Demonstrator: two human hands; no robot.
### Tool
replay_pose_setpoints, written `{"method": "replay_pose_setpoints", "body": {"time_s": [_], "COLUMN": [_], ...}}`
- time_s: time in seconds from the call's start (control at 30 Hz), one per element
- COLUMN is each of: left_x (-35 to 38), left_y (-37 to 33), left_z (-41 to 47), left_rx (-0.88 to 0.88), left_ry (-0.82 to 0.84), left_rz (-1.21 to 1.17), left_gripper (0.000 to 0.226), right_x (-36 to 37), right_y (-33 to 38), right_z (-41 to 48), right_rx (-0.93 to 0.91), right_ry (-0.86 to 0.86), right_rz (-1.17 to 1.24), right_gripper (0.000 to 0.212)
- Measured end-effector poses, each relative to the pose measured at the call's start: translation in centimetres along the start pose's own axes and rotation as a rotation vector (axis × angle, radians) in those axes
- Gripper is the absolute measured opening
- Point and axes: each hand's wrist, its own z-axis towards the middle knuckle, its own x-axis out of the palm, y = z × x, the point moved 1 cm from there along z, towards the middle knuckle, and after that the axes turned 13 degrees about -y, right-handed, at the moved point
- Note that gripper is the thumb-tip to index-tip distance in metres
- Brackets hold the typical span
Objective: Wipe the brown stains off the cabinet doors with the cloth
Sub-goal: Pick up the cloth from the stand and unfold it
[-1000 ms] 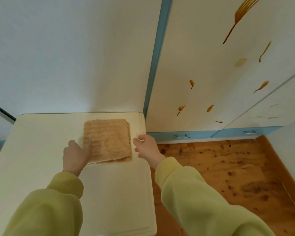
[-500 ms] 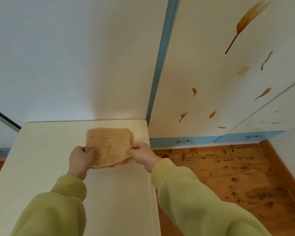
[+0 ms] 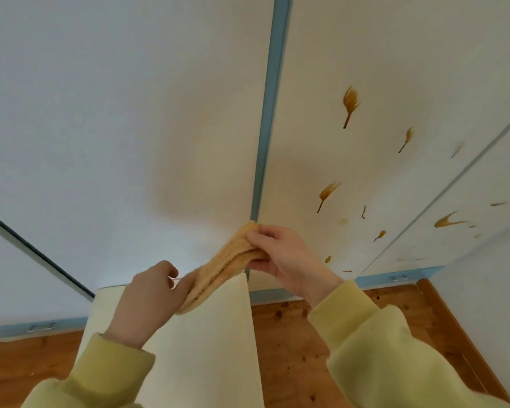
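Observation:
A folded tan cloth [image 3: 221, 267] hangs in the air between my two hands, lifted off the cream table [image 3: 206, 348]. My right hand [image 3: 283, 257] pinches its upper end, thumb under and fingers over. My left hand [image 3: 147, 298] grips its lower end. Several brown stains mark the cream cabinet door [image 3: 380, 69] to the right: a large streak [image 3: 349, 104], a forked one [image 3: 326, 195], and smaller drips lower down. Another door [image 3: 468, 231] further right carries a curved smear [image 3: 448, 220].
A blue vertical strip [image 3: 270, 113] separates the stained door from the pale panel [image 3: 100, 98] on the left. A blue base rail with metal handles [image 3: 398, 278] runs along the bottom. Wooden floor [image 3: 301, 348], speckled with dark spots, lies to the right of the table.
Both hands took hold of the cloth on the table and raised it into the air. My view tilted upward, so more of the stained door shows.

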Motion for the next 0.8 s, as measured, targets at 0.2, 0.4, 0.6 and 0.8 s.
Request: {"method": "replay_pose_setpoints", "body": {"time_s": [0.2, 0.4, 0.6, 0.8], "left_x": [-10.3, -14.7, -19.3, -20.7], "left_y": [-12.4, -17.4, -20.3, -21.4], "left_z": [-4.1, -4.2, -3.0, -3.1], "left_rx": [0.406, 0.644, 0.628, 0.765], "left_ry": [-0.103, -0.180, 0.000, 0.046], "left_rz": [-0.411, -0.441, -0.583, -0.546], "left_gripper": [0.035, 0.017, 0.018, 0.007], "right_x": [-0.4, -1.5, -2.3, -2.0], "right_y": [8.9, 15.6, 18.9, 19.7], "right_z": [-8.2, -14.5, -18.2, -19.2], "right_rx": [-0.129, -0.285, -0.574, -0.943], "right_ry": [-0.024, 0.017, -0.084, -0.297], "right_rz": [0.065, 0.205, 0.046, -0.290], "right_gripper": [0.021, 0.020, 0.047, 0.011]}}
